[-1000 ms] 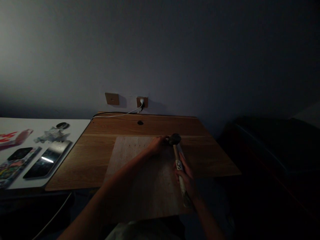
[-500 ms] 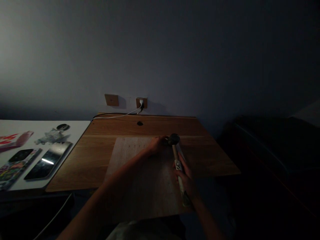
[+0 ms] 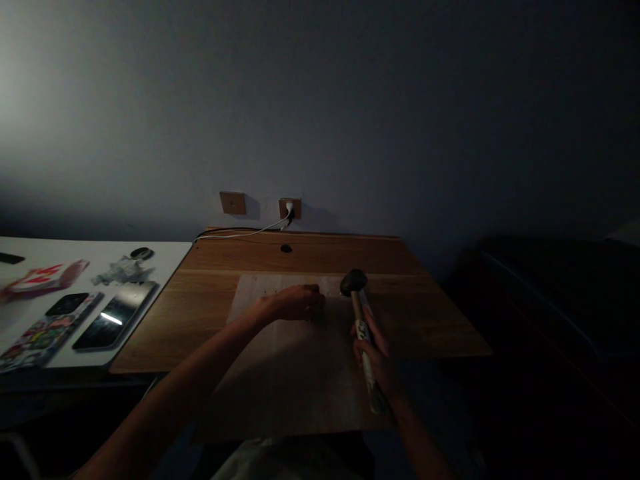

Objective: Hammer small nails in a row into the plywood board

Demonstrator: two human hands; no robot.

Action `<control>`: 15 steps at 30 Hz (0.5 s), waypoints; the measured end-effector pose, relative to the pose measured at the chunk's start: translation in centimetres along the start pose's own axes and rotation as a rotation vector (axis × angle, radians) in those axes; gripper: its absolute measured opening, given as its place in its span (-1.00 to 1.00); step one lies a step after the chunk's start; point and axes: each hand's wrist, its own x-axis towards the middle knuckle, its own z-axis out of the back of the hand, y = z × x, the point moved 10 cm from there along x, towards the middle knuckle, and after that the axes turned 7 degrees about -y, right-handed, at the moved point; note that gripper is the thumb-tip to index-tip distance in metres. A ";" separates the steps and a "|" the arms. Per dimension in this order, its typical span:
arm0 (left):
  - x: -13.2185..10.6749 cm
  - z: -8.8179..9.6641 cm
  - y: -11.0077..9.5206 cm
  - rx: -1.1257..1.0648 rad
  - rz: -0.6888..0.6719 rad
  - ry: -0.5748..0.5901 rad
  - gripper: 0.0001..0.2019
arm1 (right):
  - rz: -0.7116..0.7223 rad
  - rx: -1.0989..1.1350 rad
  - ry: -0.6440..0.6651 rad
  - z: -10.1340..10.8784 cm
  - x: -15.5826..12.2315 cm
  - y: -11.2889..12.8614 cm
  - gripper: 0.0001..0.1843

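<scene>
In the head view, the right hand [image 3: 374, 348] is wrapped around the wooden handle of a hammer [image 3: 357, 308], with the fingers closed about its middle and the index finger reaching further up toward the head. The left hand [image 3: 300, 302] has its fingers curled inward; they are too dark to tell whether anything is pinched between them.

The left forearm runs up from the lower left, and the hand hangs palm down at or just above a thin wooden board [image 3: 295, 383], near its far edge; contact cannot be told. The right forearm comes from the lower right, and its wrist leads straight into the grip. The hammer slants with its dark, rounded head at the far end, over the board's far right corner, apart from the left hand. The board lies on a brown wooden table [image 3: 415, 297] and juts past its near edge. Small dark marks show on the board beside the left wrist.

The hammer's handle carries a pale band with dark markings, too small to read. On the white table [image 3: 169, 255] at the left, a packet [image 3: 53, 275] bears bold red lettering that is not legible. Nearby lie a patterned phone case [image 3: 47, 333] and a dark-screened phone [image 3: 116, 317].
</scene>
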 end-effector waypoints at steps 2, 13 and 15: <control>-0.1 -0.2 -0.3 0.053 -0.009 0.039 -0.89 | 0.000 0.011 -0.007 0.1 0.2 -0.1 -0.14; 0.4 -0.1 0.5 0.114 0.030 0.012 -0.94 | -0.017 0.060 -0.019 0.3 0.2 0.3 -0.14; 1.0 0.2 0.9 0.038 0.058 -0.073 -0.84 | -0.029 0.078 -0.025 0.4 0.3 0.2 -0.10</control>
